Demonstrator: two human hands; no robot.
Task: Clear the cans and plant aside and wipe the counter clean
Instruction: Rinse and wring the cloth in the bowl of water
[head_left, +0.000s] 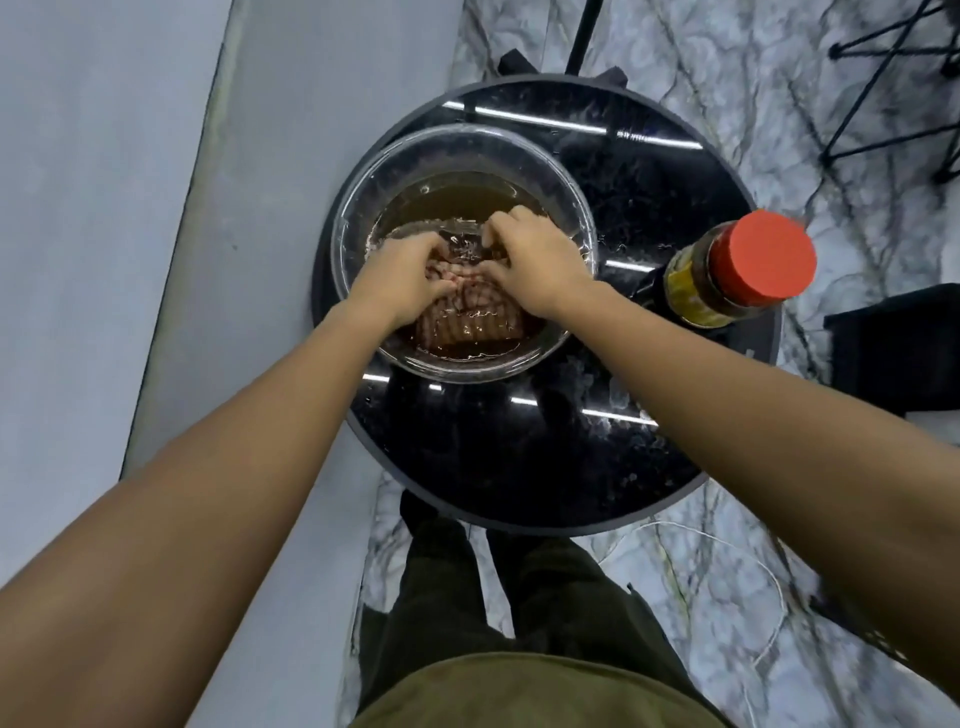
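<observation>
Both hands, left hand (402, 275) and right hand (530, 260), fingers on meat (467, 322) in glass bowl (358, 208).

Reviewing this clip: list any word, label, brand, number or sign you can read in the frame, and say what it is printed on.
No text can be read in this frame.
Dark bottle with a red cap: its yellow label carries print, but it is blurred and seen at a steep angle, so it is unreadable.
Clear glass bowl of brown liquid, round black glossy table, marbled floor: no lettering visible.
</observation>
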